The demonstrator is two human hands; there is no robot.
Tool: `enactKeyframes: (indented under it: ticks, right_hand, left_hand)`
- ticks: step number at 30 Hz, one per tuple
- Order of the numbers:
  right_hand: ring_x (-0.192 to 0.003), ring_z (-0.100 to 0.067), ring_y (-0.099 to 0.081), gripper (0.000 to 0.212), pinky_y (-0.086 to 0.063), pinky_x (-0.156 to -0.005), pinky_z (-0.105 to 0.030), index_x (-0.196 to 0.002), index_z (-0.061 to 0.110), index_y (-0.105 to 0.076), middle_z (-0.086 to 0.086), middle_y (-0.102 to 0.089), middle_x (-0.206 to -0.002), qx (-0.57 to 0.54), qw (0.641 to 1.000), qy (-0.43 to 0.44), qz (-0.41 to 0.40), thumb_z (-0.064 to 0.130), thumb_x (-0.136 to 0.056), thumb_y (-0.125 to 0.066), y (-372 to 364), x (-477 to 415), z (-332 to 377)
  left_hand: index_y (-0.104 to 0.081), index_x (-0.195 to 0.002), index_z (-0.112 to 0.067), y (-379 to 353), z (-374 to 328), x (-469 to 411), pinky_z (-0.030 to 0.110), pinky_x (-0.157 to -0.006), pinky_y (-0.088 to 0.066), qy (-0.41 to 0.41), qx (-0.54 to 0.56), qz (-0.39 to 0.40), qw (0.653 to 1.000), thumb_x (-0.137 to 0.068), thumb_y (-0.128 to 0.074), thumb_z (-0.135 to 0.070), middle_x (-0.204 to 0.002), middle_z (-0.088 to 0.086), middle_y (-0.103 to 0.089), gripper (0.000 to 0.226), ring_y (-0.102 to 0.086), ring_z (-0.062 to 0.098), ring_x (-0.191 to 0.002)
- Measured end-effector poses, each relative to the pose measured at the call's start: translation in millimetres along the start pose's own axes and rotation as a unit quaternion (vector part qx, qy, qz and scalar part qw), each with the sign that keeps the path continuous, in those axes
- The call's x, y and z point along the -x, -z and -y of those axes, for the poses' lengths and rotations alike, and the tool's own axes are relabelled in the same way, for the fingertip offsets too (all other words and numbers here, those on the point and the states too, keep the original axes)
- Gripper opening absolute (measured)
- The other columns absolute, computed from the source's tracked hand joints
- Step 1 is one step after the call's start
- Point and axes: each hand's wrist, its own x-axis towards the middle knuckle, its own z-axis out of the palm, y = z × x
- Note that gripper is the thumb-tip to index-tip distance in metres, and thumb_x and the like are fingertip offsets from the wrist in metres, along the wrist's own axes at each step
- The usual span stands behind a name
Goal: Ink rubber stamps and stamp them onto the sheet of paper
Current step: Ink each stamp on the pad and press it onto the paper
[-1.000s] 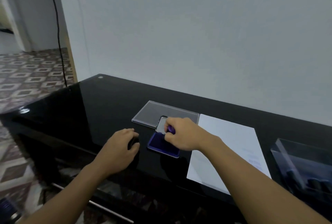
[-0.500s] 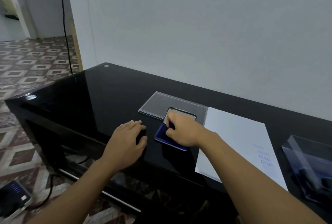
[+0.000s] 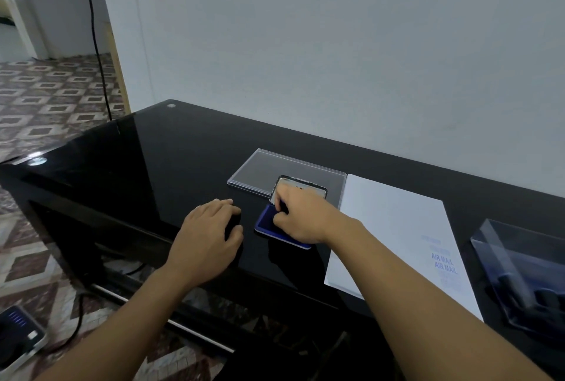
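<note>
An open blue ink pad (image 3: 266, 221) lies on the black table, its lid (image 3: 301, 186) tipped up behind it. My right hand (image 3: 301, 218) is shut on a small dark stamp (image 3: 283, 207) and holds it down on the pad. Just left of the pad, my left hand (image 3: 211, 229) covers a dark object (image 3: 233, 224) on the table; I cannot tell what it is. The white sheet of paper (image 3: 394, 233) lies right of the pad, with blue "AIR MAIL" prints (image 3: 443, 261) near its right edge.
A clear plastic lid (image 3: 263, 169) lies flat behind the ink pad. A clear box (image 3: 519, 276) holding dark stamps stands at the right edge. The glossy table (image 3: 159, 154) ends at the left and front. A black cable (image 3: 94, 32) hangs by the wall.
The view has shifted and moved closer. My right hand stays on the ink pad with the stamp, pressed lower onto it. My left hand has barely moved.
</note>
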Motion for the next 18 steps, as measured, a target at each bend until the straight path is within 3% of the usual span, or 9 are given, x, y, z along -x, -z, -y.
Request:
enactKeyframes:
  ticks: [6, 9, 15, 18]
  right_hand:
    - [-0.087, -0.019, -0.059, 0.007, -0.054, -0.073, -0.035, -0.097, 0.021, -0.048, -0.003, -0.064, -0.099, -0.019, 1.0, -0.003, -0.014, 0.02, -0.095, -0.055, -4, 6, -1]
    - [-0.088, -0.022, -0.059, 0.005, -0.054, -0.078, -0.04, -0.094, 0.02, -0.05, -0.003, -0.063, -0.097, -0.029, 0.999, -0.003, -0.016, 0.019, -0.094, -0.055, 2, 7, -2]
    - [-0.078, -0.017, -0.06, 0.002, -0.05, -0.066, -0.031, -0.094, 0.019, -0.055, 0.0, -0.065, -0.089, -0.072, 0.994, -0.022, -0.084, 0.019, -0.092, -0.056, 24, 33, -21]
    - [-0.071, -0.012, -0.056, 0.004, -0.043, -0.059, -0.023, -0.088, 0.018, -0.056, 0.005, -0.062, -0.08, -0.076, 0.99, -0.039, -0.11, 0.018, -0.092, -0.057, 40, 58, -38]
  left_hand:
    - [-0.055, -0.129, -0.024, 3, -4, -1, 0.032, -0.112, -0.024, 0.012, 0.007, 0.019, 1.0, -0.093, -0.052, -0.035, -0.144, -0.005, -0.046, 0.038, -0.036, 0.012, -0.135]
    - [-0.056, -0.129, -0.021, 9, -6, -4, 0.028, -0.111, -0.023, 0.025, 0.034, 0.032, 0.999, -0.093, -0.054, -0.031, -0.143, -0.003, -0.047, 0.037, -0.035, 0.013, -0.135]
    - [-0.061, -0.12, -0.02, 18, -25, -16, 0.02, -0.089, -0.034, 0.052, 0.123, 0.016, 0.991, -0.091, -0.055, -0.026, -0.124, -0.008, -0.058, 0.03, -0.046, 0.003, -0.11]
    - [-0.061, -0.116, -0.023, 15, -49, -23, 0.023, -0.09, -0.038, 0.023, 0.161, 0.01, 0.987, -0.091, -0.055, -0.025, -0.117, -0.013, -0.057, 0.026, -0.048, 0.005, -0.111]
